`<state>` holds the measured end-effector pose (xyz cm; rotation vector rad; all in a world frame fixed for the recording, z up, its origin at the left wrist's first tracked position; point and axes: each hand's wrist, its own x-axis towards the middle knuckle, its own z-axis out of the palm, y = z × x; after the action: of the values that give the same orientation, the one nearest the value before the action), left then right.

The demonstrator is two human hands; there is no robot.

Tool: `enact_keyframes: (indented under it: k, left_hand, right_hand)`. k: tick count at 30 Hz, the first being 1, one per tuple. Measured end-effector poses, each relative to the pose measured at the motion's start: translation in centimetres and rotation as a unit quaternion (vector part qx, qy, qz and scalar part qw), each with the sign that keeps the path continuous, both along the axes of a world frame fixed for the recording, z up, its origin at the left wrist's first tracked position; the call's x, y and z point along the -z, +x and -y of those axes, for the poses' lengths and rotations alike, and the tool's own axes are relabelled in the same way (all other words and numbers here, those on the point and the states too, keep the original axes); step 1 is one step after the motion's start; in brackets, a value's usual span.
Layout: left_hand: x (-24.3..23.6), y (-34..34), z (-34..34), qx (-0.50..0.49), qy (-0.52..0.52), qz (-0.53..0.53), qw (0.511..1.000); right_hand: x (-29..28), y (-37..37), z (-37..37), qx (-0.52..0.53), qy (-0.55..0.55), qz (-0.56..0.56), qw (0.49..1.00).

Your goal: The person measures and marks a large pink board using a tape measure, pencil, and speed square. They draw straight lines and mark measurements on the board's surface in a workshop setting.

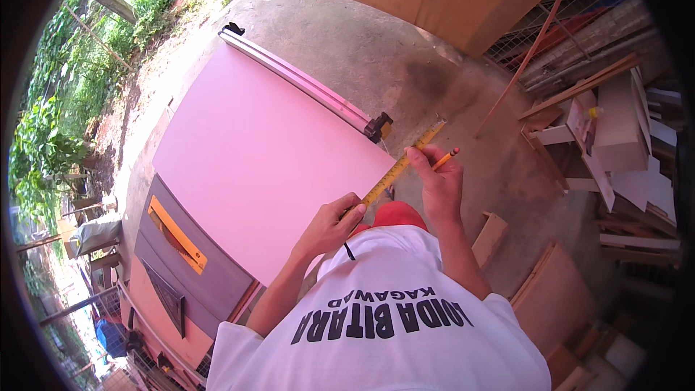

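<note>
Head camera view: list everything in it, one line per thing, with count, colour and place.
flat pink panel: one, pink, lying across the grey saw table, centre left
grey saw table: one, grey with an orange strip, under the panel, lower left
black clamp: one, black, at the panel's far right corner
yellow tape measure blade: one, yellow, stretched between both hands off the panel's right edge
orange pencil: one, orange, in the right hand
wooden offcuts: several, brown, on the concrete floor at right
white boards: several, white, stacked far right
green plants: many, green, far left
left hand: one, gripping the blade's near end
right hand: one, pinching the blade and pencil
</note>
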<state>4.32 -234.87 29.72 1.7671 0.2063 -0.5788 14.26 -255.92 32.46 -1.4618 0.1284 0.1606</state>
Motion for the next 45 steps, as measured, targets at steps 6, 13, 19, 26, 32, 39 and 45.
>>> enact_keyframes:
  k: [6,13,19,26,32,39,45]
  left_hand:
    - [2.3,0.9,4.6,-0.167,-0.207,-0.083,0.96]
    - [3.4,6.4,0.2,-0.558,-0.279,-0.062,0.779]
    - [3.0,9.8,-0.5,-0.604,-0.37,-0.053,0.704]
    - [6.8,12.5,-5.9,-0.564,-0.143,0.038,0.813]
    - [8.9,22.0,-21.8,-0.532,0.09,0.051,0.841]
    - [14.7,30.7,-30.1,-0.507,0.144,0.008,0.85]
    - [16.3,31.5,-28.6,-0.486,0.128,0.018,0.864]
  right_hand:
    - [-0.9,6.0,-3.1,-0.141,-0.062,0.045,0.987]
    - [5.1,5.1,-4.6,-0.364,-0.189,0.195,0.891]
    - [7.5,4.8,-9.7,-0.363,-0.117,0.239,0.893]
    - [6.5,6.4,-10.0,-0.434,-0.029,-0.071,0.898]
    - [5.4,5.7,-6.7,-0.414,0.059,-0.219,0.881]
    - [8.1,5.9,-3.0,-0.359,-0.033,-0.23,0.904]
    - [7.3,6.1,-1.3,-0.338,-0.099,-0.201,0.914]
